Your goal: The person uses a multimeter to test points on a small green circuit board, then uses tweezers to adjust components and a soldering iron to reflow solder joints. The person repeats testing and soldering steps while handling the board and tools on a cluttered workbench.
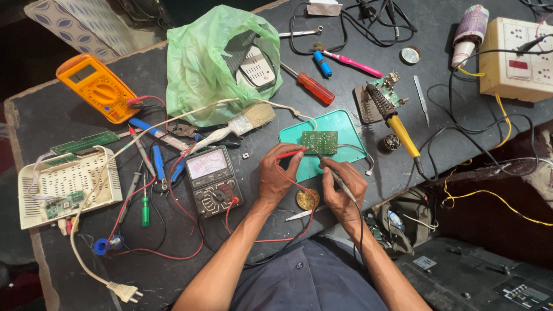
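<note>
Left hand (278,175) pinches red probe (290,153), tip at left edge of green circuit board (320,141). Right hand (344,185) grips black probe (334,173), tip at board's lower edge. Board lies on teal mat (345,124).

Advice: steady wrists on bench, keep tips apart, glance at analog meter (213,179) only once contact firm.

Dark worktable (57,115), cluttered: soldering iron (394,118), orange multimeter (97,86), green bag (213,63). Dim room.

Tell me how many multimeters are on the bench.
2: an orange digital multimeter at the far left, and a black analog multimeter just left of the left hand.
</note>
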